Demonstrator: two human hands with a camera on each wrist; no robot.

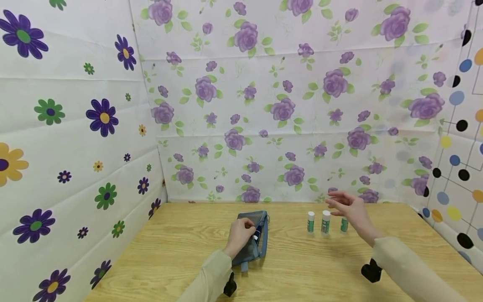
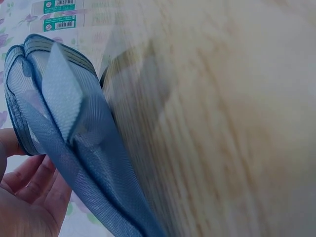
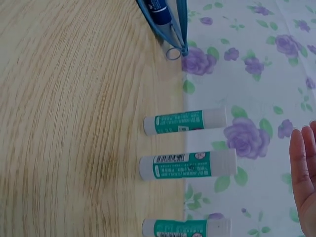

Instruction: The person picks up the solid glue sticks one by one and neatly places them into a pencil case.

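A blue mesh zip pouch [image 1: 263, 243] lies on the table with its mouth spread apart. My left hand [image 1: 240, 235] holds the pouch's edge; in the left wrist view, its thumb and fingers [image 2: 37, 180] sit at the rim. Inside is a dark blue tube with white lettering [image 3: 157, 11], only partly visible. Three white glue sticks with green labels stand upright in a row: a left one [image 1: 310, 222], a middle one [image 1: 325, 223] and a right one [image 1: 344, 225]. Above the right one hovers my right hand [image 1: 351, 209], fingers loosely bent and holding nothing.
The wooden table [image 1: 290, 277] ends at a flower-printed cloth [image 1: 264, 159] at the back. Patterned cloths also hang on the left and right. A black wrist device [image 1: 371, 271] shows under the right sleeve. A small ring [image 3: 173, 53] hangs at the pouch's end.
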